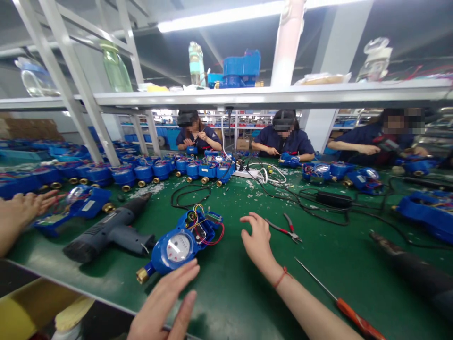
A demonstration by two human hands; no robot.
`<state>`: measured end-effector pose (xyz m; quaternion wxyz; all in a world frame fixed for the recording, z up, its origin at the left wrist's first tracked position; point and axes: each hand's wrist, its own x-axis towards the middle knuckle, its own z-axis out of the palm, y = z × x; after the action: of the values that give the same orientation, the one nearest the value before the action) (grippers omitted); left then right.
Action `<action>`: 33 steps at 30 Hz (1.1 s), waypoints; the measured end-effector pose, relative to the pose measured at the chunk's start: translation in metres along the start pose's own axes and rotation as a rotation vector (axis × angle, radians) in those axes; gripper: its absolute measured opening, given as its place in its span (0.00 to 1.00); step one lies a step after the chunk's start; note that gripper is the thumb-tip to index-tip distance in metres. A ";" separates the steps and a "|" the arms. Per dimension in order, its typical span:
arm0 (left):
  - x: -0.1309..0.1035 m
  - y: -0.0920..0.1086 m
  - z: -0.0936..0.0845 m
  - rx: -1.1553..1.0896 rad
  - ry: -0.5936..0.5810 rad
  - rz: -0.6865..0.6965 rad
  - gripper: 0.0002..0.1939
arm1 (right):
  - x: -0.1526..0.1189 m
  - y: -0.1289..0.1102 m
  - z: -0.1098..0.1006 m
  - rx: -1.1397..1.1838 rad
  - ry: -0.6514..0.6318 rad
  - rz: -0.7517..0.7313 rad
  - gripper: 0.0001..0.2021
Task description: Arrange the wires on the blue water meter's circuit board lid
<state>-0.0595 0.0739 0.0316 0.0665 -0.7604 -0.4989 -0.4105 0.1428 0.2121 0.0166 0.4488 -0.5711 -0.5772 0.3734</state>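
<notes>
A blue water meter lies in front of me on the green table, its round dial up and its wiring box uncovered, with coloured wires and a small circuit board sticking out. My left hand is open beside its lower edge, fingers stretched; I cannot tell whether the fingertips touch the casing. To the right of the meter, my right hand hovers with fingers curved and apart, holding nothing. Close to it lie red-handled cutters, jaws toward me. A screwdriver with an orange handle rests near my right forearm.
A heat gun lies left of the meter. Beyond it, another person's hand is beside a second meter. Several meters line the back, near a white power strip and black cables. A shelf spans overhead; several people work opposite.
</notes>
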 end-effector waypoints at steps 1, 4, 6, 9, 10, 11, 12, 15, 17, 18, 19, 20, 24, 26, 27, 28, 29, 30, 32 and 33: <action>0.009 -0.005 -0.005 0.055 0.055 -0.059 0.15 | 0.009 -0.003 0.005 -0.021 -0.013 -0.029 0.17; 0.035 -0.022 -0.009 0.165 0.176 -0.258 0.19 | 0.039 -0.012 0.027 -0.028 -0.109 -0.061 0.12; 0.051 -0.036 -0.002 0.196 0.093 -0.350 0.28 | 0.054 -0.017 0.044 0.000 -0.130 -0.033 0.14; 0.067 -0.052 0.014 0.200 -0.011 -0.363 0.33 | 0.066 -0.017 0.065 0.066 -0.169 0.035 0.13; 0.069 -0.055 0.019 0.198 -0.034 -0.360 0.32 | 0.067 -0.015 0.068 0.089 -0.185 0.062 0.12; 0.070 -0.057 0.022 0.196 -0.050 -0.362 0.31 | 0.067 -0.012 0.068 0.110 -0.198 0.088 0.12; 0.070 -0.057 0.023 0.194 -0.064 -0.365 0.29 | 0.066 -0.009 0.066 0.129 -0.207 0.110 0.12; 0.068 -0.054 0.021 0.177 -0.083 -0.378 0.26 | 0.059 0.002 0.049 0.176 -0.233 0.141 0.12; 0.068 -0.055 0.015 0.149 -0.099 -0.376 0.25 | 0.052 0.006 0.034 0.189 -0.268 0.135 0.12; 0.068 -0.057 0.013 0.130 -0.107 -0.371 0.24 | 0.049 0.007 0.028 0.189 -0.286 0.127 0.12; 0.068 -0.060 0.011 0.112 -0.112 -0.363 0.24 | 0.047 0.008 0.023 0.184 -0.298 0.117 0.12; 0.068 -0.063 0.010 0.094 -0.115 -0.354 0.24 | 0.044 0.008 0.019 0.177 -0.304 0.105 0.11; 0.061 -0.074 0.010 0.056 -0.124 -0.308 0.24 | 0.038 0.005 0.017 0.144 -0.305 0.071 0.08; 0.053 -0.074 0.011 0.047 -0.150 -0.284 0.23 | 0.036 0.003 0.019 0.138 -0.327 0.069 0.09; 0.049 -0.072 0.011 0.043 -0.168 -0.275 0.24 | 0.034 0.003 0.019 0.139 -0.344 0.067 0.10; 0.045 -0.070 0.011 0.040 -0.186 -0.267 0.24 | 0.031 0.002 0.020 0.142 -0.365 0.062 0.12; 0.041 -0.068 0.012 0.041 -0.199 -0.261 0.25 | 0.028 0.001 0.020 0.144 -0.391 0.058 0.13; 0.037 -0.066 0.012 0.044 -0.208 -0.256 0.25 | 0.025 0.001 0.019 0.144 -0.425 0.057 0.14; 0.033 -0.063 0.013 0.055 -0.213 -0.247 0.24 | 0.017 0.000 0.014 0.138 -0.493 0.059 0.11; 0.032 -0.062 0.014 0.061 -0.212 -0.245 0.24 | 0.012 0.001 0.010 0.134 -0.516 0.061 0.09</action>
<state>-0.0971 0.1339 0.0251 -0.0140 -0.7307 -0.6041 -0.3177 0.1347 0.2252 0.0141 0.3122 -0.4430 -0.6291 0.5573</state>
